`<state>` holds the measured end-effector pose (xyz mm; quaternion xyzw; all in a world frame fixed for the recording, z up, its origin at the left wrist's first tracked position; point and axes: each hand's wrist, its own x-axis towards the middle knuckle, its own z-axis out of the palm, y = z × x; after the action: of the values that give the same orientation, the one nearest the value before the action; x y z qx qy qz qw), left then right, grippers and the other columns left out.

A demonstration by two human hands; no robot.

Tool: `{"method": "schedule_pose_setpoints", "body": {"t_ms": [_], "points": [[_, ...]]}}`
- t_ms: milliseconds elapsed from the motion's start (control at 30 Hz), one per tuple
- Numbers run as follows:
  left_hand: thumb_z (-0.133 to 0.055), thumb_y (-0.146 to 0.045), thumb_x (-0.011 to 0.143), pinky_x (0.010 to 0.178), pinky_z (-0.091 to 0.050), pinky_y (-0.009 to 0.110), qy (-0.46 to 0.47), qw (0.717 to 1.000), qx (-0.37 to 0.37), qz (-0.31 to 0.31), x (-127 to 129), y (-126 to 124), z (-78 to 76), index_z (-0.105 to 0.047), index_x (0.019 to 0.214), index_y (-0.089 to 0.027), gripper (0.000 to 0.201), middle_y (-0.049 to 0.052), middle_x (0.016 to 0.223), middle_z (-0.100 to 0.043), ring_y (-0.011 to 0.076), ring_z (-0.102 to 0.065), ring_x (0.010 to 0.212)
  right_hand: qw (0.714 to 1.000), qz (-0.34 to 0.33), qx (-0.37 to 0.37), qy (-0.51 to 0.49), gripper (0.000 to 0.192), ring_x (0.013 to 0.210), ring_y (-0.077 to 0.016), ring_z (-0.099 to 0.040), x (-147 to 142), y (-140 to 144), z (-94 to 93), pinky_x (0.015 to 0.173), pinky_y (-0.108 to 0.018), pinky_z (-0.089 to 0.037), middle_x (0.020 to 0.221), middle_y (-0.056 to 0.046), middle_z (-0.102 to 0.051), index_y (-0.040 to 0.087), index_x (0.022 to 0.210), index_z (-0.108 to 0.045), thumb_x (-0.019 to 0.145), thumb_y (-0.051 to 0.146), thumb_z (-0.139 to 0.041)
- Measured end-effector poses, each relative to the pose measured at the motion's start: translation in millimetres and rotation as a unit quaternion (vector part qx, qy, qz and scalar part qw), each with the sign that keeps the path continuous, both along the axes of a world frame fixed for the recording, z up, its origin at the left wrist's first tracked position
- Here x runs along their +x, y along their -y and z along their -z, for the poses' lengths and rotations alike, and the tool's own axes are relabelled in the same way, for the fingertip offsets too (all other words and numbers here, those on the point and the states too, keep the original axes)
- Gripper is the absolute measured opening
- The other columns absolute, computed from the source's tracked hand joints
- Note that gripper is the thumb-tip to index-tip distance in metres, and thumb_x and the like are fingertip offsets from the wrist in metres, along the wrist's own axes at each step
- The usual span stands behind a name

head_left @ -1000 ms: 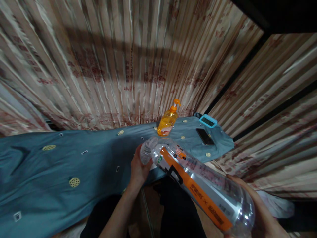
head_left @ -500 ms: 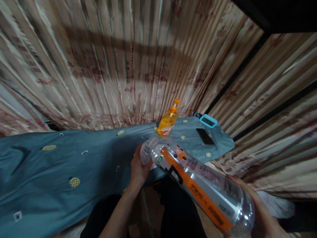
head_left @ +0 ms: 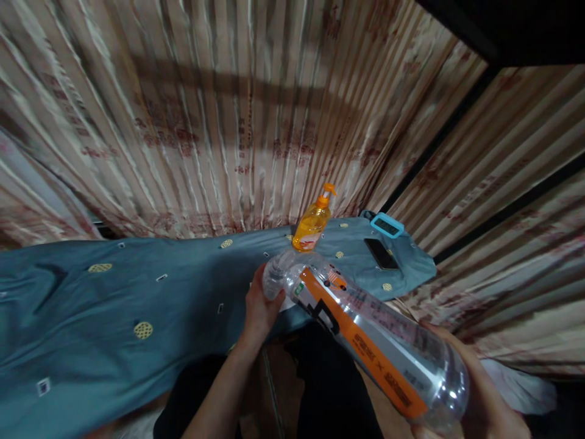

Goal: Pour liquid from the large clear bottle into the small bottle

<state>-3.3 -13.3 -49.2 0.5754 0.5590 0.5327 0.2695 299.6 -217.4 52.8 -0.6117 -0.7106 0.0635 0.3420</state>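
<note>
I hold a large clear plastic bottle (head_left: 365,332) with an orange and black label, tilted with its neck toward the far left. My left hand (head_left: 260,308) grips the neck end near the cap. My right hand (head_left: 475,396) cups the bottle's base at the lower right. The bottle hovers over the near edge of a surface covered with a blue-green cloth (head_left: 114,305).
An orange pump bottle (head_left: 312,221) stands on the cloth beyond the clear bottle. To its right lie a dark phone (head_left: 380,253) and a small device with a light blue frame (head_left: 386,225). Striped curtains (head_left: 205,122) hang behind and to the right.
The view has shifted slightly; the bottle and both hands keep nearly the same grip and pose.
</note>
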Motion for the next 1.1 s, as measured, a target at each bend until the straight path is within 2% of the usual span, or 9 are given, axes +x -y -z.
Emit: {"method": "schedule_pose_setpoints", "body": {"t_ms": [133,267,433,633,933,1100], "points": [[-0.074,-0.029,0.073,0.099,-0.061,0.045,-0.004,1.000,0.017,0.013,-1.9,0.0,-1.5,-0.054,0.135,-0.019,0.066,0.012,0.126,-0.076,0.0310,-0.075,0.113,1.000,-0.018,0.006,0.019,0.086,0.113,-0.0276,-0.079,-5.1,-4.1,-3.4,0.089,-0.022,-0.063,0.133,-0.012,-0.077,0.022,0.166,-0.028,0.095,0.045,-0.070],[-0.077,-0.034,0.071,0.101,-0.060,0.045,-0.012,1.000,0.017,0.020,-4.8,-0.7,-2.9,-0.054,0.135,-0.020,0.069,0.012,0.128,-0.075,0.0311,-0.074,0.116,1.000,-0.027,0.004,0.002,0.081,0.123,-0.0270,-0.074,-12.2,-7.5,-8.0,0.099,-0.025,-0.059,0.142,-0.010,-0.071,0.027,0.163,-0.033,0.095,0.049,-0.070],[-0.079,-0.032,0.071,0.097,-0.062,0.043,-0.023,0.999,0.016,0.030,-6.6,-0.6,-4.7,-0.054,0.135,-0.021,0.070,0.009,0.124,-0.076,0.0293,-0.076,0.111,0.999,-0.026,0.024,-0.004,0.079,0.123,-0.0245,-0.074,-23.2,-12.8,-15.1,0.100,-0.021,-0.058,0.140,-0.008,-0.072,0.028,0.159,-0.036,0.093,0.048,-0.074],[-0.080,-0.033,0.072,0.096,-0.062,0.042,-0.023,0.999,0.016,0.034,-7.1,0.5,-9.3,-0.054,0.135,-0.021,0.069,0.009,0.123,-0.076,0.0287,-0.076,0.110,0.998,-0.022,0.026,-0.047,0.073,0.125,-0.0184,-0.073,-33.0,-17.0,-18.7,0.105,-0.015,-0.050,0.139,-0.005,-0.071,0.030,0.156,-0.040,0.093,0.049,-0.073],[-0.079,-0.035,0.071,0.102,-0.059,0.046,-0.015,0.999,-0.002,0.036,-6.7,2.3,-14.1,-0.050,0.139,-0.020,0.075,0.012,0.132,-0.073,0.0312,-0.073,0.118,0.999,0.009,0.029,-0.035,0.074,0.127,-0.0224,-0.072,-30.1,-14.7,-15.9,0.106,-0.019,-0.053,0.141,-0.007,-0.070,0.029,0.155,-0.041,0.093,0.056,-0.070],[-0.077,-0.031,0.072,0.104,-0.058,0.046,-0.005,0.999,-0.013,0.040,-6.8,3.7,-15.0,-0.045,0.142,-0.023,0.077,0.012,0.136,-0.070,0.0313,-0.073,0.120,0.999,-0.032,0.015,0.011,0.075,0.123,-0.0224,-0.075,-28.8,-15.2,-16.9,0.102,-0.019,-0.056,0.140,-0.006,-0.072,0.029,0.158,-0.036,0.094,0.046,-0.072]]}}
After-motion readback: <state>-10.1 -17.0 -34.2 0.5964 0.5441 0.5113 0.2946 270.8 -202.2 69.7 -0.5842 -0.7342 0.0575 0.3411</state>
